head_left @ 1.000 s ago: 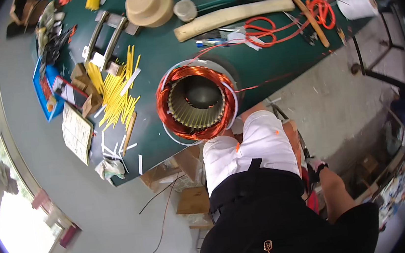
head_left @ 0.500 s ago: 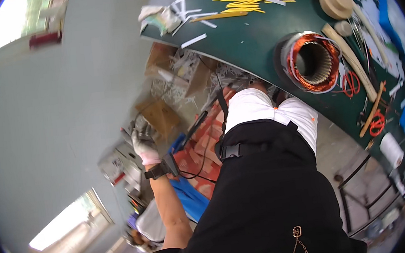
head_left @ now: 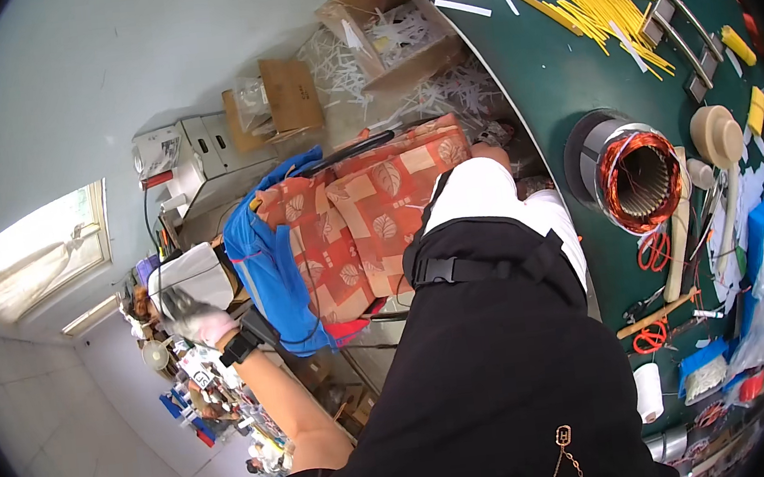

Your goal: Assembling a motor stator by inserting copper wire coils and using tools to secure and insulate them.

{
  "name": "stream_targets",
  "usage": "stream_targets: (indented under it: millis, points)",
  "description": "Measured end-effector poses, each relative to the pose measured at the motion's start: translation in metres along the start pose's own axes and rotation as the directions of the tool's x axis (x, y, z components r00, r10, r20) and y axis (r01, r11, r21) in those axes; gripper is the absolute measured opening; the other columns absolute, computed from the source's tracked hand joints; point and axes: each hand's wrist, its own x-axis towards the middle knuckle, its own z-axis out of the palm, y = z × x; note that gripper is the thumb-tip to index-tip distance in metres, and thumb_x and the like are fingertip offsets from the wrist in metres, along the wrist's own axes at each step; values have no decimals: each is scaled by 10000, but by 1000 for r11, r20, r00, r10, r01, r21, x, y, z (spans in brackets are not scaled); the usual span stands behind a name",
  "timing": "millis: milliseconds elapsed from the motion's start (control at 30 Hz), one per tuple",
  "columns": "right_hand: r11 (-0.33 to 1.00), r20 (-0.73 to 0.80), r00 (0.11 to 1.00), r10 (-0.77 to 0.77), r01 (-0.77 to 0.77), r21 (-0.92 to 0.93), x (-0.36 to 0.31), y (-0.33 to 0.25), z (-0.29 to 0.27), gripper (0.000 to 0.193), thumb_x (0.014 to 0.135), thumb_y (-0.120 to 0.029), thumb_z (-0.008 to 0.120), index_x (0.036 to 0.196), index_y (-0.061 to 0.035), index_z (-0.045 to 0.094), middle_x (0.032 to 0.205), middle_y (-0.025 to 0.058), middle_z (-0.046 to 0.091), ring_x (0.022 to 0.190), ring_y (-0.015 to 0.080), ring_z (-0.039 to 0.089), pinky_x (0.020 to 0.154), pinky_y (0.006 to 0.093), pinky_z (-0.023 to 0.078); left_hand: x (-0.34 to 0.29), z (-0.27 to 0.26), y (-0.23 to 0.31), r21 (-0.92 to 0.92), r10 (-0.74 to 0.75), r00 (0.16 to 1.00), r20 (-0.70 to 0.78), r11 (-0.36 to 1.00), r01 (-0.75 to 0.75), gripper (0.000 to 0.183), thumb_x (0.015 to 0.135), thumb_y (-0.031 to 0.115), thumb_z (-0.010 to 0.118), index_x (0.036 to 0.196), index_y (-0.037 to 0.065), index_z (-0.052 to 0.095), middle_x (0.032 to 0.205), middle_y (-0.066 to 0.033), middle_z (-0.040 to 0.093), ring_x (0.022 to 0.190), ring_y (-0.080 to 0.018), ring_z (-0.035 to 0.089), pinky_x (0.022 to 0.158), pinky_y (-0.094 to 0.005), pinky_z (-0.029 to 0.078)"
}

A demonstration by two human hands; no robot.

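My left hand (head_left: 189, 316), in a grey-and-white glove with a dark strap at the wrist, is stretched out to the left. Motion smears its fingers, so whether they hold anything does not show. It is nearest to a pale grey rounded panel (head_left: 198, 278), beside a chair with a red leaf-patterned cover (head_left: 374, 211) and a blue jacket (head_left: 257, 242) hung over it. My right hand is out of view. On the green table (head_left: 527, 65) stands a motor stator (head_left: 641, 176) with copper windings.
Yellow strips (head_left: 595, 6), a metal frame (head_left: 685, 39), wooden rods (head_left: 677, 240), red-handled scissors (head_left: 650, 337) and a white thread spool (head_left: 648, 392) lie on the table. Cardboard boxes (head_left: 292, 94) and scattered paper strips (head_left: 336, 66) are on the floor beyond the chair.
My view has turned left, bringing the whole chair and more of the room into sight. My left hand has swung from beside the wall to near the pale panel.
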Motion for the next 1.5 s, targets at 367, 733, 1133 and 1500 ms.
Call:
stream_targets:
  millis: [367, 733, 1133, 1500]
  points:
    - [981, 6, 987, 161, -161, 107, -29, 54, 73, 465, 882, -434, 482, 1119, -51, 595, 1117, 219, 613, 1049, 363, 587, 841, 449, 454, -35, -17, -269, 907, -942, 310, -131, 12, 421, 465, 862, 432, 362, 1101, 67, 524, 1068, -173, 600, 988, -305, 573, 870, -534, 429]
    - [947, 187, 966, 180, -222, 231, 8, 2, 388, 464, 889, -441, 474, 1113, -55, 601, 1127, 220, 609, 1060, 364, 581, 849, 453, 451, -166, 158, -413, -183, -657, -87, 749, -79, -980, 811, 556, 503, 704, 1205, 80, 466, 1194, -145, 502, 1082, -314, 515, 908, -424, 435]
    - [716, -393, 797, 459, -69, 695, -41, -126, 270, 500, 852, -429, 521, 1020, 30, 622, 996, 289, 614, 948, 429, 594, 807, 448, 474, -195, 229, -421, 162, -664, -254, 704, 498, -852, 397, 650, 258, 722, 862, -69, 646, 790, -195, 669, 743, -299, 653, 669, -388, 493]
    - [907, -553, 813, 183, 78, 415, -20, -92, 280, 442, 860, -420, 522, 927, 7, 611, 960, 273, 616, 929, 403, 596, 781, 461, 472, -203, 246, -420, -244, -552, -537, 638, 517, -821, 566, 694, 435, 655, 1034, -13, 593, 933, -254, 654, 923, -388, 630, 810, -427, 492]
